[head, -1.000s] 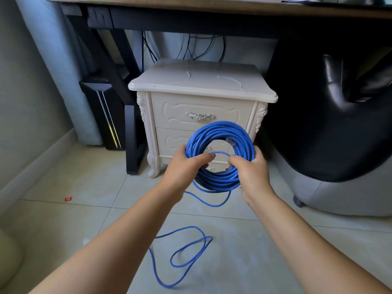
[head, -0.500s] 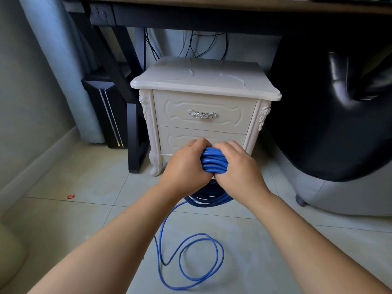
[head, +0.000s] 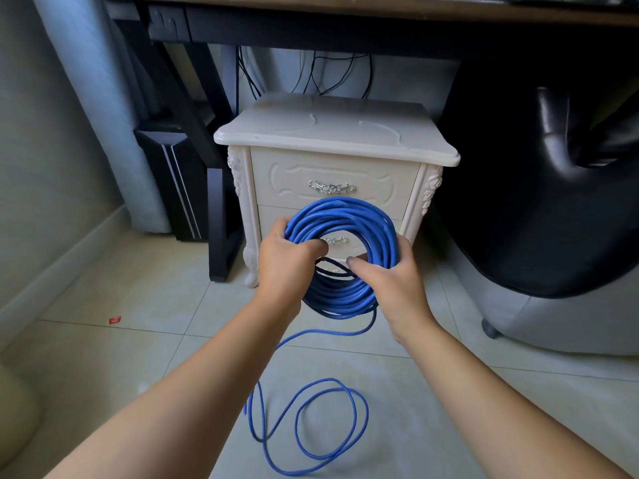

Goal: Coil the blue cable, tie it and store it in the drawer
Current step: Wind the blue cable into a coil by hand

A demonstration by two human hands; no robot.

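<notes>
The blue cable (head: 345, 216) is wound into a thick upright ring that I hold in front of the cream nightstand (head: 332, 133). My left hand (head: 287, 261) grips the ring's left side, thumb through the hole. My right hand (head: 390, 278) grips its lower right side. A loose tail of the cable (head: 311, 423) hangs from the ring's bottom and lies in loops on the floor tiles. Both nightstand drawers are shut; the upper drawer (head: 332, 183) shows a silver handle, and the lower one sits partly behind the coil.
A dark desk (head: 345, 15) spans overhead with black wires behind the nightstand. A black computer tower (head: 173, 181) and desk leg stand to the left. A black and grey chair (head: 539, 209) fills the right. A small red scrap (head: 114, 320) lies on the floor.
Half a second ago both hands squeezed the coil flat together; now the ring stands open and upright again. More tail has been drawn in and the floor loops have shifted.
</notes>
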